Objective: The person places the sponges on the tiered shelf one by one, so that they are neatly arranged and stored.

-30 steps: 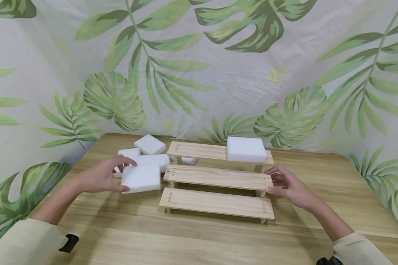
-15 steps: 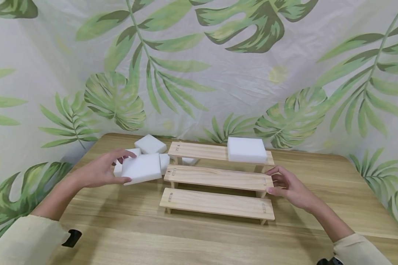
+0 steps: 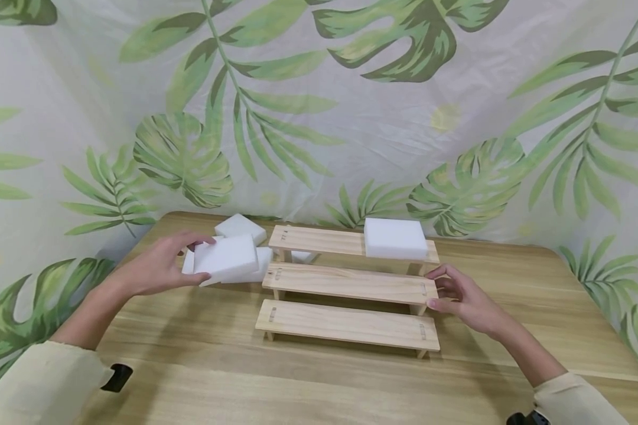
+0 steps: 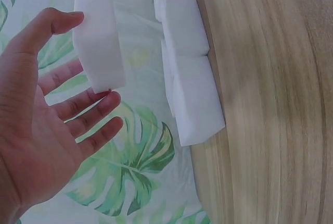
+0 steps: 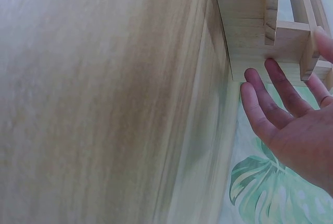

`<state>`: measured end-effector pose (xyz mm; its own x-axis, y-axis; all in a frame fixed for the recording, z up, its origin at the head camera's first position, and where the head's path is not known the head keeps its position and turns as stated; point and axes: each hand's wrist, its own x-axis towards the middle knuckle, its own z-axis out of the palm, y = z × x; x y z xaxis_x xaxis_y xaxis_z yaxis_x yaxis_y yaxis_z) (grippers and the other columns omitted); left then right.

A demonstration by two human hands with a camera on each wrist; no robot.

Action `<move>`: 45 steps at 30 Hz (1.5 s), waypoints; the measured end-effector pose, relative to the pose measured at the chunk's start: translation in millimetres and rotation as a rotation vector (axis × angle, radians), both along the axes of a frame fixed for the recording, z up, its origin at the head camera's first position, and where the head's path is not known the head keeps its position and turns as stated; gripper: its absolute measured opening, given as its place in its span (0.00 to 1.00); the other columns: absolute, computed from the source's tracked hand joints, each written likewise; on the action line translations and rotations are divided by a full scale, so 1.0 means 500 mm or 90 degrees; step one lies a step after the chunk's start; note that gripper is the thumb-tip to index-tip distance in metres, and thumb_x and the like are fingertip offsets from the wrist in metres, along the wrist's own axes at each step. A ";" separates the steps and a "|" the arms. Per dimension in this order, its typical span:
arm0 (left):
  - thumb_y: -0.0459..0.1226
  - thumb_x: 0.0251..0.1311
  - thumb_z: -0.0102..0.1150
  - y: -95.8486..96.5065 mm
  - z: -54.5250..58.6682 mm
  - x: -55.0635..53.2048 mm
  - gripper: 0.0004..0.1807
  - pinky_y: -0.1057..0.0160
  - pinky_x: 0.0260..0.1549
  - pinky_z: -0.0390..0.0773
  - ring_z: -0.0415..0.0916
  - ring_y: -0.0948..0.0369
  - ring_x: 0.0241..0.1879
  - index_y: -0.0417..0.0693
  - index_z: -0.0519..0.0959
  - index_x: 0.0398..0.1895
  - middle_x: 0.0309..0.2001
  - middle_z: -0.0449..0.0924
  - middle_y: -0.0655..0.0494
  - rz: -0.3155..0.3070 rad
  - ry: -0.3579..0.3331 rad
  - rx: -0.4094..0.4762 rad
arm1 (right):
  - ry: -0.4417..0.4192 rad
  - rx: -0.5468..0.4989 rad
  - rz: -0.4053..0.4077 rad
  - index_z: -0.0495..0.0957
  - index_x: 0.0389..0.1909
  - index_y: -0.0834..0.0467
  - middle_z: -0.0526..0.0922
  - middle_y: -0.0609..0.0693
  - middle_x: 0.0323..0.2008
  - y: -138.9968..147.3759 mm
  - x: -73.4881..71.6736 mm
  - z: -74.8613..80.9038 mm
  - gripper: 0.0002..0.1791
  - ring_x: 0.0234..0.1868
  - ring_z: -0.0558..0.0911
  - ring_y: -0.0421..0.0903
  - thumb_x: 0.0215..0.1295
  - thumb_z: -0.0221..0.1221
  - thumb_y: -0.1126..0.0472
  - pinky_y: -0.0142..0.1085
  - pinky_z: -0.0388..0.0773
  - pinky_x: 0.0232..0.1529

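My left hand (image 3: 154, 265) pinches a white foam block (image 3: 225, 258) by its left side, thumb at the front edge and fingers at the back. In the left wrist view the held foam block (image 4: 99, 36) hangs apart from the other foam blocks (image 4: 195, 88) on the table. A three-step wooden stand (image 3: 345, 283) stands in the middle. Its right end, at the middle step, is pinched between thumb and index finger of my right hand (image 3: 465, 301); the other fingers spread beside the stand's leg in the right wrist view. One foam block (image 3: 396, 239) lies on the top step's right end.
More white foam blocks, one of them a tilted block (image 3: 239, 229), lie in a loose pile left of the stand, partly hidden by the held one. All stand on a wood-grain table (image 3: 308, 383). Behind it hangs a leaf-print cloth (image 3: 298, 147).
My left hand has lifted the foam block up and back, so it now overlaps the pile higher in the head view. The right hand and the stand have stayed put.
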<state>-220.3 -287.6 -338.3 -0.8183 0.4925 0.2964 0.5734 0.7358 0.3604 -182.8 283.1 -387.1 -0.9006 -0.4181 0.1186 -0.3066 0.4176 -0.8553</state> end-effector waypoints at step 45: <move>0.38 0.56 0.73 0.051 0.049 -0.017 0.26 0.48 0.44 0.81 0.79 0.49 0.47 0.43 0.80 0.59 0.58 0.78 0.42 0.006 0.026 0.042 | -0.016 -0.008 0.003 0.67 0.59 0.68 0.78 0.69 0.57 0.002 -0.001 -0.001 0.22 0.53 0.82 0.46 0.71 0.63 0.68 0.36 0.83 0.47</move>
<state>-228.9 -261.9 -313.8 -0.8093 0.4629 0.3617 0.5818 0.7165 0.3848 -183.3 283.9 -387.5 -0.9012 -0.4217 0.1004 -0.2865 0.4055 -0.8680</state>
